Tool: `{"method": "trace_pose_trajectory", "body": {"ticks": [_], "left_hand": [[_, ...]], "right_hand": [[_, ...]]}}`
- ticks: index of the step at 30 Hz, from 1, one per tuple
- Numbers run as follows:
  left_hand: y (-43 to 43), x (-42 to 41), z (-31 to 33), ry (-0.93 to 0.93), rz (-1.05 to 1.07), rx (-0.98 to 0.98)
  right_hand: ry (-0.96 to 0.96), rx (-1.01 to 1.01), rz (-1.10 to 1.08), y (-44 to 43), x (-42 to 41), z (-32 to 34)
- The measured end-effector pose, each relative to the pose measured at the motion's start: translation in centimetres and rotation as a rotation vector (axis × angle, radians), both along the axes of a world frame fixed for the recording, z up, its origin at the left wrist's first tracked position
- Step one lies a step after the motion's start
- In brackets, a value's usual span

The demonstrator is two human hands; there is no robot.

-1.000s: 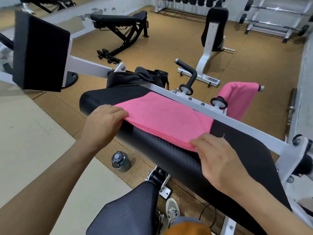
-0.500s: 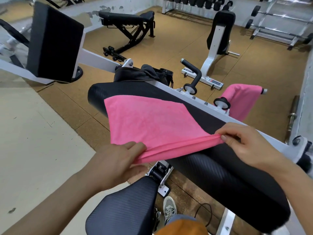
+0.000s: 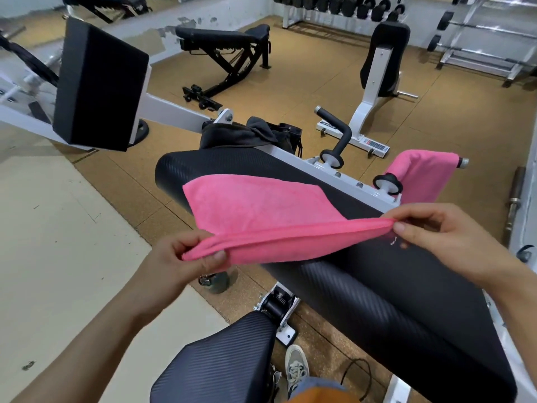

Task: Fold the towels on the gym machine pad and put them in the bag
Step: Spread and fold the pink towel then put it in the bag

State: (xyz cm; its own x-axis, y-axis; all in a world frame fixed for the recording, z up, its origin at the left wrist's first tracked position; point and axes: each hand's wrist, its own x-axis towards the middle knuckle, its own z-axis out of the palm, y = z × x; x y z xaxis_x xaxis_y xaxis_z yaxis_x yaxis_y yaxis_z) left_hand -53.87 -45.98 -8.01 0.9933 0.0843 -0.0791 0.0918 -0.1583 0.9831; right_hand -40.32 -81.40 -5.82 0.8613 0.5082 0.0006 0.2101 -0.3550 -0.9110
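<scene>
From the head view, my left hand (image 3: 186, 257) and right hand (image 3: 436, 231) each pinch a corner of the pink towel (image 3: 261, 210), its far part lying on the machine pad (image 3: 377, 286). If either pinch loosens, the doubled layers could slide apart or slip floorward. It looks soft and thin, sagging between my hands.

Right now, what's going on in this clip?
A person is folding a pink towel on the black pad of a gym machine. The left hand and right hand each pinch one end of the towel's near doubled edge, lifted off the pad, while the far part lies on it. A second pink towel hangs over a handle at the far right, not yet folded. A dark bag sits behind the pad; no towel shows in it.
</scene>
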Motion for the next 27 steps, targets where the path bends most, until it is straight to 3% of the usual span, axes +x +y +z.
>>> {"method": "trace_pose_trajectory", "body": {"ticks": [4, 6, 10, 14, 19, 24, 27], "left_hand": [[0.9, 1.9, 0.2, -0.005, 0.112, -0.095], [1.1, 3.2, 0.2, -0.009, 0.203, -0.107], [1.6, 6.5, -0.3, -0.011, 0.384, -0.007], [2.5, 9.7, -1.2, 0.035, 0.485, 0.283], [3.1, 11.7, -1.5, 0.070, 0.496, 0.560], [3.8, 12.1, -1.7, 0.165, 0.483, 0.639], [4.4, 12.4, -1.7, 0.218, 0.469, 0.606]], "right_hand": [[0.213, 0.242, 0.009, 1.7, 2.2, 0.1], [0.215, 0.277, -0.094, 2.7, 3.9, -0.5], [0.100, 0.083, -0.221, 5.8, 7.5, -2.1], [-0.091, -0.212, -0.164, 9.2, 11.2, -4.2], [-0.154, -0.498, -0.069, 11.2, 14.1, -7.5], [-0.180, -0.658, 0.046, 11.9, 13.6, -9.6], [-0.185, -0.651, 0.057, 12.0, 13.9, -10.1]]}}
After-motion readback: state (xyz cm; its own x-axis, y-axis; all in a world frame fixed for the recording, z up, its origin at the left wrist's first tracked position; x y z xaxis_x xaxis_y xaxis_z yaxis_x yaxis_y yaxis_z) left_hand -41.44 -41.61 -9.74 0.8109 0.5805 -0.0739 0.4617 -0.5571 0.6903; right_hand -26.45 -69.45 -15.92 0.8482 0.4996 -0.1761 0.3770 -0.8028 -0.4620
